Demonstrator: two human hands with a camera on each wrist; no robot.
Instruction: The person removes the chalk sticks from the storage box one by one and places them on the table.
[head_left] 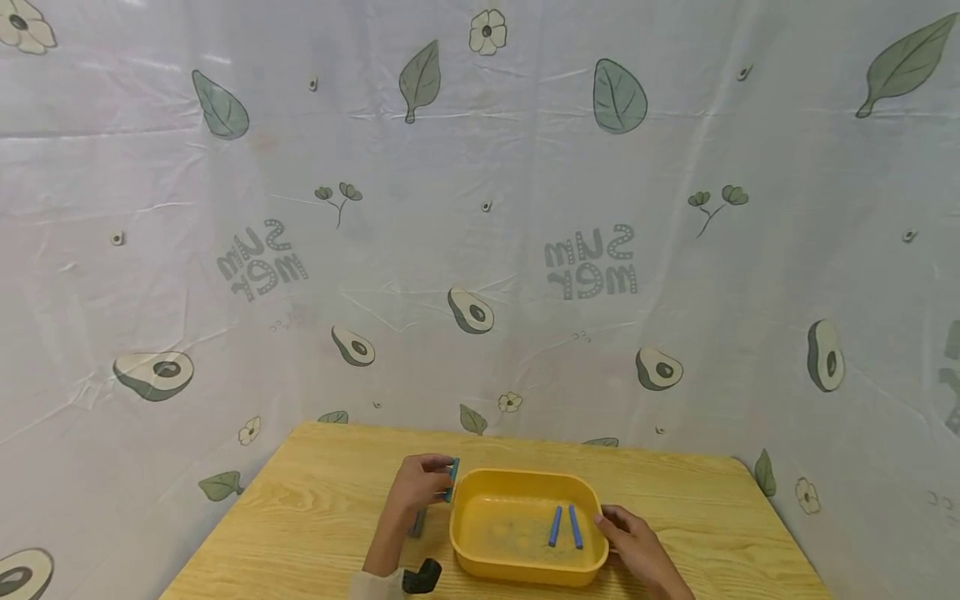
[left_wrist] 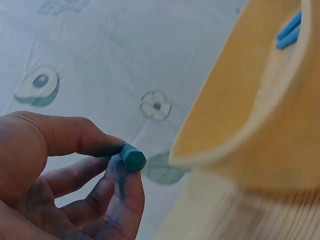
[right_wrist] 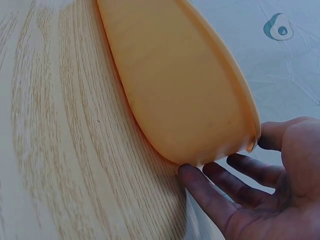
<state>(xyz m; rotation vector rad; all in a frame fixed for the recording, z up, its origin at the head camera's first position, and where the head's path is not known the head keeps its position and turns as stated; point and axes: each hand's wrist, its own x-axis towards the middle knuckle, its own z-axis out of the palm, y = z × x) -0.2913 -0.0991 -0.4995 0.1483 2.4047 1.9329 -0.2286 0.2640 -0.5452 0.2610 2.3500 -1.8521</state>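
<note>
My left hand point(head_left: 422, 483) pinches a teal chalk stick point(left_wrist: 134, 159) between thumb and fingers, just outside the left rim of a yellow plastic tray point(head_left: 517, 573). The stick has a six-sided end, and the fingertips are smudged with colour. Two blue chalk sticks point(head_left: 555, 527) lie side by side on the right part of the tray's dusty floor. At the tray's right end, my right hand point(head_left: 633, 537) grips the wall, thumb over the rim and fingers against the outside, as the right wrist view shows.
A greyish-blue stick-like piece point(head_left: 417, 522) lies on the wooden table point(head_left: 292, 517), partly hidden by the left forearm. A black object point(head_left: 422, 577) is at the left wrist. A printed plastic sheet point(head_left: 420, 250) hangs behind and at both sides of the table.
</note>
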